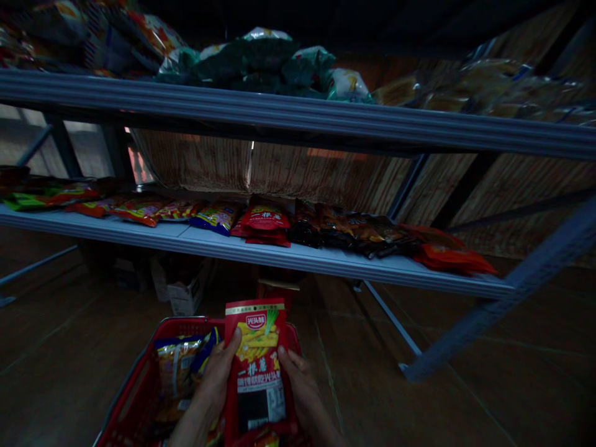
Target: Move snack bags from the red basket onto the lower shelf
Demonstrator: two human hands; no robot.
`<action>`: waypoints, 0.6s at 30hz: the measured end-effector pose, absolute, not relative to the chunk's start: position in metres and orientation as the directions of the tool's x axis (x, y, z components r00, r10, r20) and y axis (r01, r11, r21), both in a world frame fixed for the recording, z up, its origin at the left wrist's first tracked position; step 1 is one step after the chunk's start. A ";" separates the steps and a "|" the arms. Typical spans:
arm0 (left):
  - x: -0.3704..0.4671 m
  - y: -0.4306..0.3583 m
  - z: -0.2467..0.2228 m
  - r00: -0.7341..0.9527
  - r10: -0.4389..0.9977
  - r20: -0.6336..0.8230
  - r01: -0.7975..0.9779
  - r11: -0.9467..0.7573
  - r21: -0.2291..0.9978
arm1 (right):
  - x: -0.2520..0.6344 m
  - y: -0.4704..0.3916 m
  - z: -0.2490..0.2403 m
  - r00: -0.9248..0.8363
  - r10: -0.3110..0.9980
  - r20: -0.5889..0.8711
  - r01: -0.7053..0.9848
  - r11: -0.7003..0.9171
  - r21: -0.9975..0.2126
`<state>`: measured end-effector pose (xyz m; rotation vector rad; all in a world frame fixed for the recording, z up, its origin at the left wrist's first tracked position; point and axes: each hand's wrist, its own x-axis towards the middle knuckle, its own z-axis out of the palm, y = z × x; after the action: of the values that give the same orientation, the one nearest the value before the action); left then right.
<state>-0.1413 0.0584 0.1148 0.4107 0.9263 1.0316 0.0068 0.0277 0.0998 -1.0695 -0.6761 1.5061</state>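
Observation:
A red snack bag [258, 366] with yellow food pictured on its front is held upright between both my hands. My left hand [216, 379] grips its left edge, thumb lying on the front. On the opposite edge my right hand [302, 385] closes with its thumb against the side; the fingers behind the bag are hidden. Below it stands a red shopping basket [133, 388]. Inside the basket are snack packets [176, 366] with blue edges, partly covered by my left arm.
A blue-grey metal shelf [223, 248] crosses ahead, bearing rows of snack bags, among them a red stack [265, 220]. The upper shelf [279, 115] holds green and clear bags. A slanting upright [503, 310] stands at right. A white carton [184, 297] sits under the shelf.

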 end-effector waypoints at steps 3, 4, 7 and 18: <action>-0.143 0.061 0.112 0.200 0.885 -0.421 -0.557 0.456 0.694 | 0.006 0.029 0.101 0.033 0.968 -0.251 -0.454 -0.209 -0.866; -0.143 0.062 0.111 0.187 0.889 -0.418 -0.552 0.447 0.704 | 0.006 0.029 0.102 0.042 0.967 -0.249 -0.444 -0.205 -0.872; -0.143 0.065 0.109 0.141 0.897 -0.418 -0.527 0.425 0.736 | 0.006 0.029 0.104 0.073 0.973 -0.220 -0.388 -0.176 -0.905; -0.159 0.054 0.116 0.246 0.884 -0.398 -0.405 0.467 0.786 | 0.010 0.034 0.105 0.200 0.942 -0.270 -0.401 -0.172 -0.900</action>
<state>-0.1588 0.0538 0.1162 0.6075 0.9491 0.9560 0.0096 0.0343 0.1048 -1.1827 -0.6216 1.3376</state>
